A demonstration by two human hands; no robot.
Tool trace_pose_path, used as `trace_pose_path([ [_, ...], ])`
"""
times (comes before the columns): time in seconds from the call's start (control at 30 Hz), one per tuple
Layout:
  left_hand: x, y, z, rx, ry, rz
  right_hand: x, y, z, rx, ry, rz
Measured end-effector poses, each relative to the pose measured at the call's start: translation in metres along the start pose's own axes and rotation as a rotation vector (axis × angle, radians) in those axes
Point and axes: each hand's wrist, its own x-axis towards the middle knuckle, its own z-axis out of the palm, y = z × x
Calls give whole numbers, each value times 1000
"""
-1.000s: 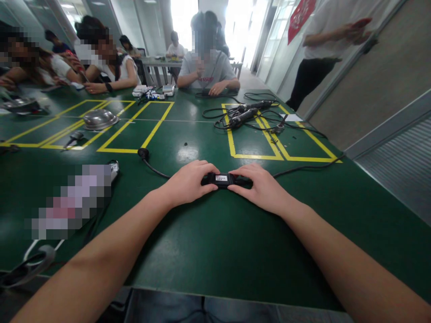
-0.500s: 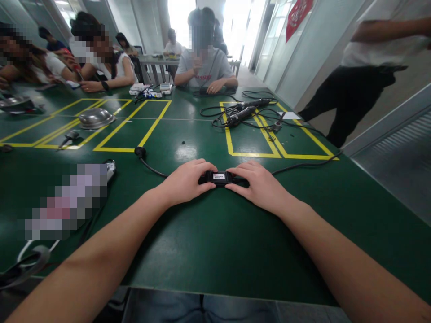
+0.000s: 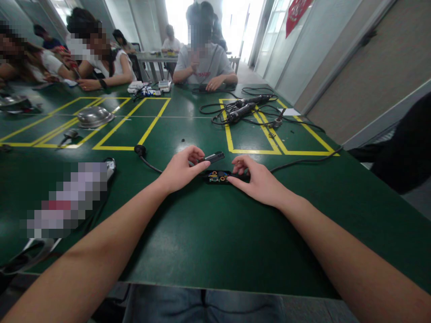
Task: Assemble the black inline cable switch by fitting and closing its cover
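Note:
Around one end of a black plastic cover (image 3: 214, 157), my left hand (image 3: 184, 169) is closed, holding it tilted above its casing. Beneath it lies the opened black casing (image 3: 218, 181) of an inline cable box, with a small circuit board, copper-coloured coils and blue wire showing inside. My right hand (image 3: 261, 181) is at the casing's right end, thumb against the near side and fingers curled over the far side. A black cable (image 3: 153, 167) runs left from the casing to a round plug (image 3: 140, 150). Another stretch of cable (image 3: 303, 160) leads off to the right.
The green table (image 3: 202, 242) carries yellow tape outlines. Black corded tools (image 3: 240, 112) lie at the back right, a metal bowl (image 3: 95, 116) at the back left. A blurred-out long item (image 3: 69, 197) lies by my left arm. Several people sit across the table.
The cover has come off the casing and is now raised in my left hand, exposing the parts inside. My right hand stays at the right end. The person standing at right has moved.

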Motion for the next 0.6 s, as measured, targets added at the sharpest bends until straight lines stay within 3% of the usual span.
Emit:
trace_pose_path([
  [0.2, -2, -1, -1, 446, 21, 30, 2, -2, -5, -11, -64, -14],
  [0.3, -4, 0, -1, 487, 6, 75, 2, -3, -6, -16, -78, -8],
  [0.47, -8, 8, -4, 472, -51, 279, 1, -4, -5, -46, -72, -43],
  [0.6, -12, 18, -2, 540, -150, 299, 0, -5, -4, -90, -61, -73],
])
